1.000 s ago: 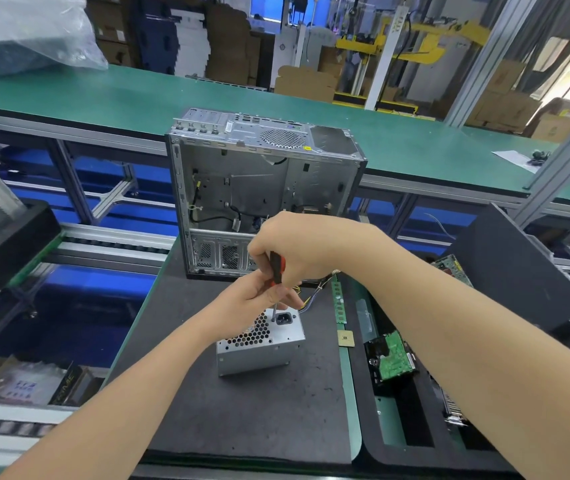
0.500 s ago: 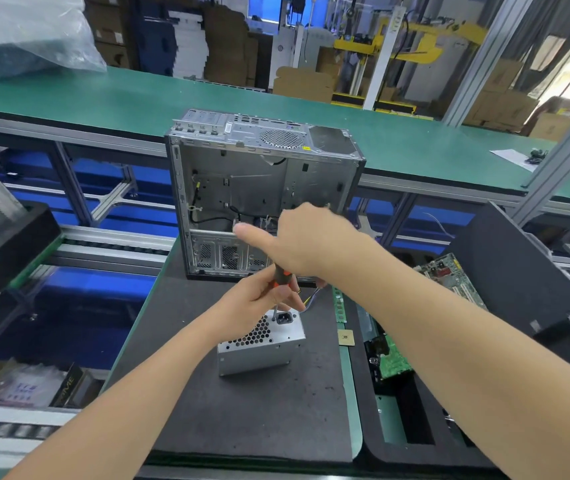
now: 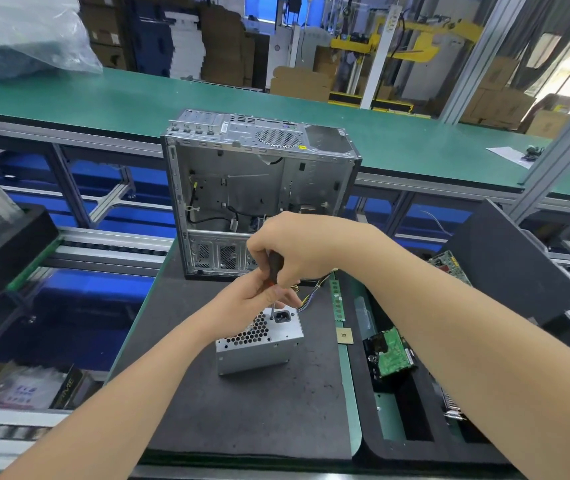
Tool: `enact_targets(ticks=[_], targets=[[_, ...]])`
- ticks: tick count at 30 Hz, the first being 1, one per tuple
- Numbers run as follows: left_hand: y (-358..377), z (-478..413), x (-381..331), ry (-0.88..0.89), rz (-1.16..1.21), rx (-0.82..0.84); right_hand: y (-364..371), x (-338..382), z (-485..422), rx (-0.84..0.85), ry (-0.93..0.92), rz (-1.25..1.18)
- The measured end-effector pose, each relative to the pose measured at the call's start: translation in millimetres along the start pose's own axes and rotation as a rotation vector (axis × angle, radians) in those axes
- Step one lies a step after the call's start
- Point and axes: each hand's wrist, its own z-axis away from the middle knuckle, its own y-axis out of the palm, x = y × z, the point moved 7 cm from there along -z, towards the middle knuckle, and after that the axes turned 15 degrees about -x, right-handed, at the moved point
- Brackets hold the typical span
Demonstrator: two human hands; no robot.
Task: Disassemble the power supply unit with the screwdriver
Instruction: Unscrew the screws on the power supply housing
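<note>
- Right hand grips the black-and-red-handled screwdriver, upright over the silver perforated metal power supply unit.
- Left hand pinches its lower handle.
- One unit, one screwdriver; one open grey computer case behind the unit, all on the dark counter.

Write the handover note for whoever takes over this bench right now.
Right hand grips the screwdriver handle; left hand pinches it lower down.
Power supply unit sits on the black mat, in front of the open computer case; the tip is on its top face beside the socket.
Done: unit is out of the case.
Left: cover not yet off; remove its screws, open it.
</note>
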Motion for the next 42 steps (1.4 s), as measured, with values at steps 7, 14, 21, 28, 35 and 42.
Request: enact_targets(ticks=[7,14,21,28,35,42], targets=[[2,1,-2,0.019,-0.020,-0.001,4,0,0,-0.060,-0.022,-0.006],[3,0,-1,0.017,0.040,-0.017,-15,-15,5,-0.467,0.396,0.096],[7,1,-1,0.008,0.045,-0.009,7,-26,-2,-0.209,0.438,0.039],[1,1,-5,-0.008,0.038,-0.033,-2,-8,2,-0.052,0.053,0.038],[2,2,-4,0.002,-0.023,-0.001,8,2,4,-0.079,-0.027,0.024],[2,0,-1,0.001,-0.044,-0.015,-7,-7,7,-0.277,0.231,0.134]])
